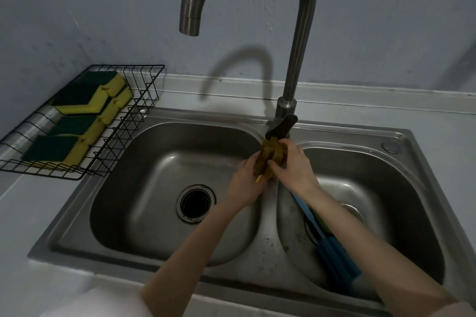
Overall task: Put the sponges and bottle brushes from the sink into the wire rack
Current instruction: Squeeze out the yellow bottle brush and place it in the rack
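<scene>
Both hands meet over the divider of the double steel sink (401, 134), just below the tap's base. My left hand (244, 183) and my right hand (293, 165) are together shut on a crumpled brownish-yellow sponge (270, 157); a small yellow tip pokes out beneath it. Blue-handled bottle brushes (332, 249) lie slanted in the right basin, partly hidden under my right forearm. The black wire rack (144, 100) stands on the counter left of the sink and holds several yellow-and-green sponges (95, 100).
A tall curved steel tap (298, 41) rises behind the divider, its spout over the left basin. The left basin has an open drain (195, 202). A grey wall runs close behind the counter.
</scene>
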Action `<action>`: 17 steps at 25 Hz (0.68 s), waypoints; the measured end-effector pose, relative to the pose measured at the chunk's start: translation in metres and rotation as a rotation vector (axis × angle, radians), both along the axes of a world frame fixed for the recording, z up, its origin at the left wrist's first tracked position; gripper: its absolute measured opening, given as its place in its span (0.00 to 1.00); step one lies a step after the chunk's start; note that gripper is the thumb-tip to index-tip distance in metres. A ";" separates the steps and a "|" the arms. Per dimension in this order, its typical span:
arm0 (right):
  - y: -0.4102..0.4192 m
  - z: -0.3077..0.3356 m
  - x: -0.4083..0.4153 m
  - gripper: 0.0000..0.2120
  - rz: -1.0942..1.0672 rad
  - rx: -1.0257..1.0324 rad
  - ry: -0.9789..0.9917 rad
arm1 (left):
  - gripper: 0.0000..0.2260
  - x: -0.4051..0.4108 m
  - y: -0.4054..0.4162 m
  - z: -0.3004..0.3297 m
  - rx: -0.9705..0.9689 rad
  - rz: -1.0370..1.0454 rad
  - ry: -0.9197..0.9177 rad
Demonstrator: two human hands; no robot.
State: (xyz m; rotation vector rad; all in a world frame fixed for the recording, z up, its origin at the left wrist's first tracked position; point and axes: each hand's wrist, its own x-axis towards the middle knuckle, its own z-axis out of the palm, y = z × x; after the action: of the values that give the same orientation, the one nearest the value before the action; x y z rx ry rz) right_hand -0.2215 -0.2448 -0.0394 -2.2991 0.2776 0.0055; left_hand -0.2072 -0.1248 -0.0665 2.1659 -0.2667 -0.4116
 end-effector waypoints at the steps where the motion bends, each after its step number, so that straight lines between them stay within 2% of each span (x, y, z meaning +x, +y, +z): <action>1: 0.001 0.000 0.000 0.25 -0.006 0.005 -0.008 | 0.26 -0.001 0.000 0.000 -0.009 -0.006 0.006; 5: 0.005 0.002 -0.005 0.23 0.000 0.028 -0.034 | 0.24 -0.008 0.008 0.006 -0.070 0.010 -0.005; 8: 0.015 0.010 -0.011 0.20 0.009 0.102 -0.122 | 0.20 -0.017 0.023 0.010 -0.149 0.143 0.096; 10: 0.024 0.022 -0.018 0.19 0.010 0.195 -0.190 | 0.18 -0.026 0.035 0.010 -0.239 0.266 0.161; 15: 0.049 0.043 -0.040 0.16 0.007 0.464 -0.335 | 0.06 -0.039 0.058 0.017 -0.421 0.473 0.100; 17: 0.058 0.045 -0.048 0.17 0.030 0.557 -0.360 | 0.09 -0.044 0.064 0.030 -0.563 0.474 0.139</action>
State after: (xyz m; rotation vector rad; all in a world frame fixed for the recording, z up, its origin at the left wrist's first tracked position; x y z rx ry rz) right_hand -0.2690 -0.1867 0.0057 -1.7105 0.0427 -0.2789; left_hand -0.2513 -0.0603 -0.0361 1.5694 0.1933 -0.1816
